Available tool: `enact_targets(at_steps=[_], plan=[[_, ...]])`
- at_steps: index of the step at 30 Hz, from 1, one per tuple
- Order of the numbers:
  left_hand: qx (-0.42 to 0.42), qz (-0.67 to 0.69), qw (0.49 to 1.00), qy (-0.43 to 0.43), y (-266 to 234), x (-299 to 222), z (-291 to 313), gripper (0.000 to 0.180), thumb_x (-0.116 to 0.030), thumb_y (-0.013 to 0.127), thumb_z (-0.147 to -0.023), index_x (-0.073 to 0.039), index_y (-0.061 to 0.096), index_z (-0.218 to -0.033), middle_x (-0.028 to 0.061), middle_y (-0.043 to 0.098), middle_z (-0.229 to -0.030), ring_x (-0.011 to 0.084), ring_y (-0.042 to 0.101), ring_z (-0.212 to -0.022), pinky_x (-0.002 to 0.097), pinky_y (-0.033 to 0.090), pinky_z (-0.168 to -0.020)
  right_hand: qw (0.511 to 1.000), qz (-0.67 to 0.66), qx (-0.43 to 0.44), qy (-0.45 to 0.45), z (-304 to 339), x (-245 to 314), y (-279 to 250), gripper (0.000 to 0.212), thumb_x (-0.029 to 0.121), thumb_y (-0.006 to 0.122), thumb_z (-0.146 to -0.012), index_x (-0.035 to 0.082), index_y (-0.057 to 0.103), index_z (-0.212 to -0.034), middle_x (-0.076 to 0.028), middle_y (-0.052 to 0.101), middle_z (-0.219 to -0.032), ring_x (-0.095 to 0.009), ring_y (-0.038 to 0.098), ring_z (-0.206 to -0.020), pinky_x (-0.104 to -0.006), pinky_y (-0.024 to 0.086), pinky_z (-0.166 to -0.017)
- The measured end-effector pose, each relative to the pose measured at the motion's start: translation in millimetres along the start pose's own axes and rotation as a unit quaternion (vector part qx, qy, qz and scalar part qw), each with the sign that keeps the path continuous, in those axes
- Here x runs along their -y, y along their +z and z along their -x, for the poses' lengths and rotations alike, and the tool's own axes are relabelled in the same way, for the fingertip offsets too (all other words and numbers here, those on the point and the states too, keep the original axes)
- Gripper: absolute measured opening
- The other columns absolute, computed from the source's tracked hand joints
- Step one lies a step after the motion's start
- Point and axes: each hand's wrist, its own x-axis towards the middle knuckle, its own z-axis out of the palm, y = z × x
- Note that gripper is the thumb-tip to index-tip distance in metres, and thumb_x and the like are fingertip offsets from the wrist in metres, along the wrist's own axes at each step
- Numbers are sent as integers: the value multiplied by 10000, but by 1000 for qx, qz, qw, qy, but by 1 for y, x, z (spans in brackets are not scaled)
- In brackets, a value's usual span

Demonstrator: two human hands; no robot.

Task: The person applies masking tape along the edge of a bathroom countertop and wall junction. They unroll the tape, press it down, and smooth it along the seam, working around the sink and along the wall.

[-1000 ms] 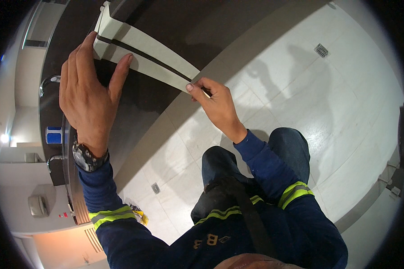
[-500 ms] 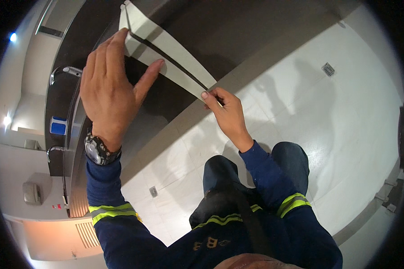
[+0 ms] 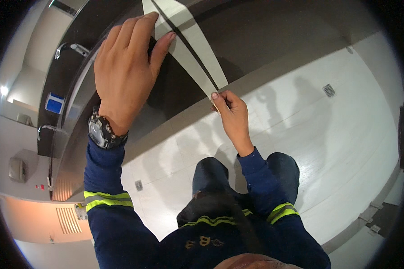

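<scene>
— What is seen first, largest to smallest?

— A dark, smooth wall panel [image 3: 265, 40] is seen across the far side, met below by a pale, glossy tiled floor [image 3: 309, 148] with a small square drain [image 3: 328, 90] set in it at the right. At the far left a curved metal tap [image 3: 72, 47] is made out.

— And the thing being handled?

— A long, flat, pale strip [image 3: 188, 58] with a thin dark line down its middle is held against the dark panel. Its long axis is laid slantwise, from far and left down to near and right. It looks thin and rigid, matte rather than shiny.

— How are the hands set on it?

— The upper part is covered by the left hand [image 3: 123, 71], whose fingers are spread flat and pressed on the strip, not curled around anything. The lower tip is pinched by the right hand [image 3: 231, 112], thumb and fingers closed on it.

— Which hand lies nearer the free end?

— The right one; the near tip is met right at its fingertips, and the strip runs up and leftward from there. A dark wristwatch [image 3: 103, 132] is worn on the left wrist.
</scene>
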Motion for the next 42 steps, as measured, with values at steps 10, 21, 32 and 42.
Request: enact_targets(at_steps=[10, 21, 32, 42], plan=[[-70, -118, 987, 81, 15, -7, 23, 549, -312, 748, -949, -181, 591, -1459, 105, 557, -1511, 297, 485, -1435, 444, 471, -1113, 1000, -20, 4, 4, 0, 1, 2, 409, 382, 677, -1018, 2, 681, -867, -67, 684, -755, -137, 647, -709, -295, 485, -674], [276, -30, 932, 232, 46, -49, 108, 913, -497, 680, -902, -158, 283, -1651, 41, 196, -1740, 214, 154, -1610, 445, 56, -1324, 998, -60, 28, -22, -7, -9, 1, 309, 289, 658, -1029, -8, 687, -947, -86, 702, -792, -136, 646, -743, -307, 491, -698], [253, -57, 937, 235, 54, -56, 116, 674, -287, 512, -1010, -214, 304, -1646, 0, 238, -1731, 203, 221, -1595, 454, 75, -1315, 988, -146, 55, 7, -12, -22, -1, 237, 204, 609, -1052, -25, 669, -1066, -69, 700, -878, -117, 659, -824, -292, 503, -703], [221, -116, 937, 245, 54, -56, 117, 735, -428, 665, -971, -315, 358, -1628, -17, 284, -1717, 220, 247, -1584, 479, 54, -1307, 987, -127, 96, -5, -15, -30, -4, 251, 202, 584, -1073, -25, 672, -1138, -80, 717, -973, -137, 651, -880, -290, 527, -806]])
